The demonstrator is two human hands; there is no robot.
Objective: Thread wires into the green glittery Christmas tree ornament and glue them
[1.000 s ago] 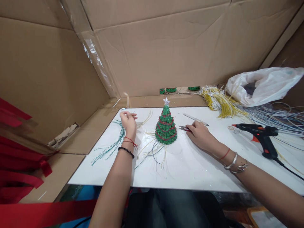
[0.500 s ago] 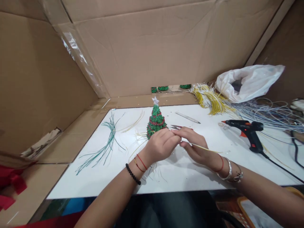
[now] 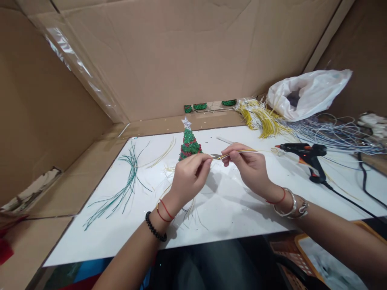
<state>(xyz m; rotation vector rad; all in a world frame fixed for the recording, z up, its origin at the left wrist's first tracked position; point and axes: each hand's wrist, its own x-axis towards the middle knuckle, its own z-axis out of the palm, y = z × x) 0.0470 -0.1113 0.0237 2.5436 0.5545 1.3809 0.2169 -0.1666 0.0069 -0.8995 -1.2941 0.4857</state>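
Note:
My left hand pinches one end of some thin yellow and white wires, thumb against forefinger. A short way to the right, my right hand grips the same wires, and their free ends stick out past its knuckles. Between the hands shows the grey tip of a pair of snips; the rest is hidden behind my right hand. Just behind my left hand stands a small green Christmas tree with red garland and a silver star. My left hand covers its lower part.
Green wires lie at left on the white board. A black glue gun with a cord rests at right. Behind it are a yellow wire bundle, loose bluish wires and a white plastic bag. Cardboard walls surround the board.
My hands, close together before, have moved apart, with the wires now stretched between them. My right hand has risen slightly and turned. The whole view has shifted a little.

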